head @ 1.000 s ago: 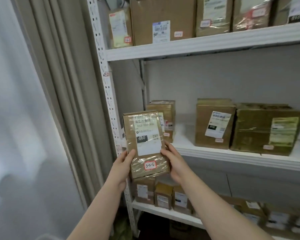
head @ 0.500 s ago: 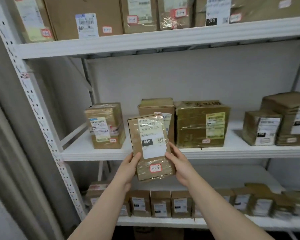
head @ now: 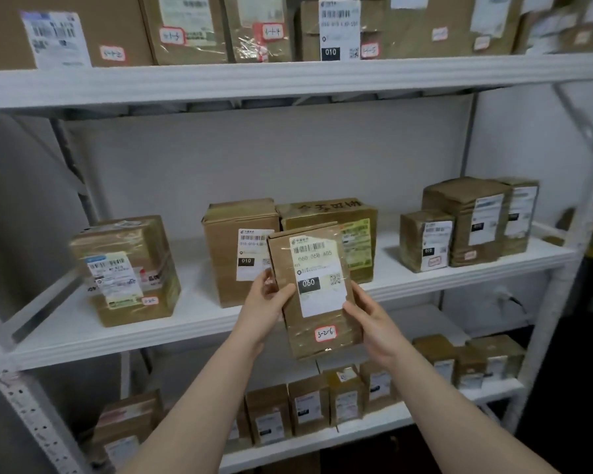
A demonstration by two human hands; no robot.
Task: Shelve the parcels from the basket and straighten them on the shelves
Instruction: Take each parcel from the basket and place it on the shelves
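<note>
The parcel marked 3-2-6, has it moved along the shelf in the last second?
Yes. The parcel has gone right: from in front of the rack's left post, past the taped box, to in front of the 010 box.

the flat brown cardboard parcel (head: 317, 295) is wrapped in glossy clear tape with a smooth white paper label, the white painted metal shelf (head: 425, 271) looks matt, and neighbouring brown cardboard boxes (head: 127, 268) shine with tape.
</note>
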